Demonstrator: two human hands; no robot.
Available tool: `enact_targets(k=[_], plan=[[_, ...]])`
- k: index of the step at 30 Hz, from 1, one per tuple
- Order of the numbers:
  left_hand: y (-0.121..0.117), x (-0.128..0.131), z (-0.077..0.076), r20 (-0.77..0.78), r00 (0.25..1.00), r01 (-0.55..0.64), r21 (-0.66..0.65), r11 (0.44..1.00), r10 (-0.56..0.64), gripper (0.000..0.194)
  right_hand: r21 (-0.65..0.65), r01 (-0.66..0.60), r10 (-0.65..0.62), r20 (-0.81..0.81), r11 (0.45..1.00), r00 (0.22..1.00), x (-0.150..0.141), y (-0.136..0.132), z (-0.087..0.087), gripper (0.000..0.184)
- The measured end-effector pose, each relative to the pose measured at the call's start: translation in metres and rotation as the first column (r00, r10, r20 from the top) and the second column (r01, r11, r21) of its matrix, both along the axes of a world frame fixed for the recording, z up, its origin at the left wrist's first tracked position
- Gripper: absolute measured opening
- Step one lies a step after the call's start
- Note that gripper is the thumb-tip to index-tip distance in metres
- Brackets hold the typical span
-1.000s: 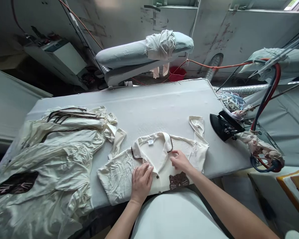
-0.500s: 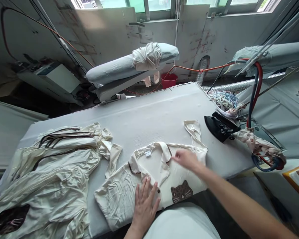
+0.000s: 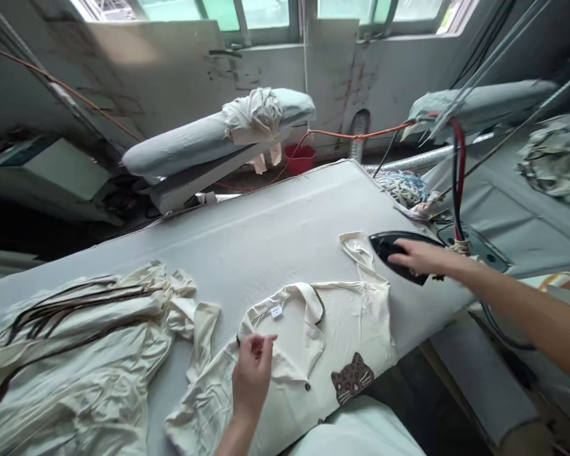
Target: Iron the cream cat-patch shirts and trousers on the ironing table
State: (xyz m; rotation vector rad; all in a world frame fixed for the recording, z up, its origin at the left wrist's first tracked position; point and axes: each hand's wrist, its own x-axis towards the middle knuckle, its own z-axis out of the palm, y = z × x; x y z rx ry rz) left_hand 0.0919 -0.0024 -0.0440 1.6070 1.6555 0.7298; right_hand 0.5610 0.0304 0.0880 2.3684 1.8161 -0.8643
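A cream shirt (image 3: 346,323) with a dark-edged collar, a neck label and a leopard-print cat-face patch (image 3: 352,379) lies on the padded ironing table (image 3: 266,244). Over the left side of the collar is my left hand (image 3: 253,373), its fingers curled in; whether cloth is pinched between them is hidden. My right hand (image 3: 415,256) is closed round the handle of a black iron (image 3: 387,244), which rests to the right of the shirt's far sleeve (image 3: 360,250).
More cream garments with dark trim (image 3: 90,373) are heaped on the left. Behind the table stand a padded sleeve arm (image 3: 185,139) and a red bucket (image 3: 300,159). Red and dark hoses (image 3: 457,171) hang over the iron. A bundle of strings (image 3: 403,189) lies beyond it.
My right hand has moved from the shirt's collar to the iron, whose nose now points more to the left. My left hand has lifted from lying flat and curled at the collar. The view has shifted.
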Motion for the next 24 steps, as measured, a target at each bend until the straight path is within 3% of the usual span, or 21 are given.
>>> enact_targets(k=[2,4,7,10,13,17,20,24], plan=[[0.047,0.029,0.007,0.096,0.995,0.048,-0.216,0.975,-0.027,0.031,-0.048,-0.129,0.128,-0.031,0.990,0.991,-0.063,-0.020,0.023,0.041],[0.090,0.062,0.008,0.162,0.980,0.166,-0.374,0.913,-0.112,0.033,-0.087,-0.258,0.255,-0.043,0.962,0.966,-0.134,-0.032,0.026,0.043],[0.133,0.101,-0.001,0.177,0.969,0.237,-0.443,0.864,-0.175,0.032,-0.157,-0.415,0.396,-0.142,0.896,0.907,-0.230,-0.033,0.000,0.052],[0.155,0.113,-0.013,0.177,0.966,0.250,-0.449,0.858,-0.189,0.027,-0.244,-0.492,0.446,-0.221,0.836,0.868,-0.277,-0.031,-0.034,0.051],[0.163,0.108,-0.022,0.225,0.953,0.288,-0.468,0.835,-0.202,0.027,-0.238,-0.402,0.360,-0.202,0.884,0.911,-0.260,-0.041,-0.047,0.055],[0.161,0.099,-0.027,0.276,0.930,0.350,-0.450,0.822,-0.244,0.029,-0.158,-0.214,0.200,-0.099,0.964,0.975,-0.191,-0.041,-0.044,0.061],[0.158,0.097,-0.028,0.234,0.936,0.341,-0.430,0.836,-0.262,0.031,-0.132,-0.169,0.164,-0.050,0.977,0.985,-0.157,-0.005,-0.048,0.058],[0.158,0.095,-0.025,0.109,0.956,0.292,-0.416,0.861,-0.271,0.033,-0.096,-0.068,0.068,-0.003,0.993,0.998,-0.150,0.051,-0.050,0.056]])
